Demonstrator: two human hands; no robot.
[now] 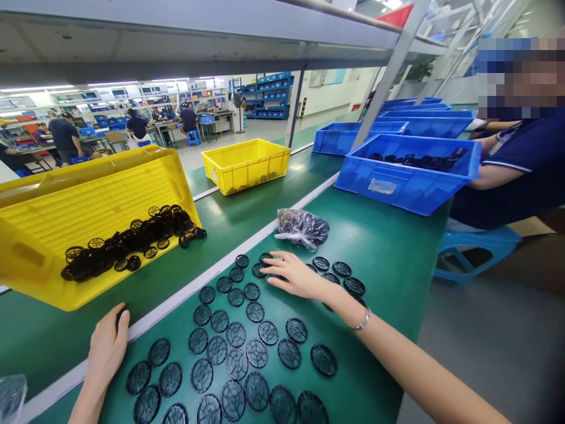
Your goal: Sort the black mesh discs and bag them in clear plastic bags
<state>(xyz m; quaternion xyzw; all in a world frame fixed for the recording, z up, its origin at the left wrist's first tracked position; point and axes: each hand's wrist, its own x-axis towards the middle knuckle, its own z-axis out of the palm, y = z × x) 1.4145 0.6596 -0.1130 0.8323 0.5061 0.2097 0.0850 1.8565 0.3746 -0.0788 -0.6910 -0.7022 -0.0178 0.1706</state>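
Many round black spoked discs lie flat in loose rows on the green table. My right hand is stretched over the far discs, fingers apart, its fingertips at two of them. At the left, my left hand rests by the white strip, thumb apart from the fingers, on or near the table; a dark spot shows between thumb and fingers, too small to name. A tipped yellow bin holds a heap of black discs, some spilling over its edge. Just beyond my right hand sits a clear plastic bag with dark contents.
A second yellow bin stands farther back. Blue bins line the right side, the nearest holding dark parts. A person in a dark blue shirt sits there. A metal shelf spans overhead, with a slanted post.
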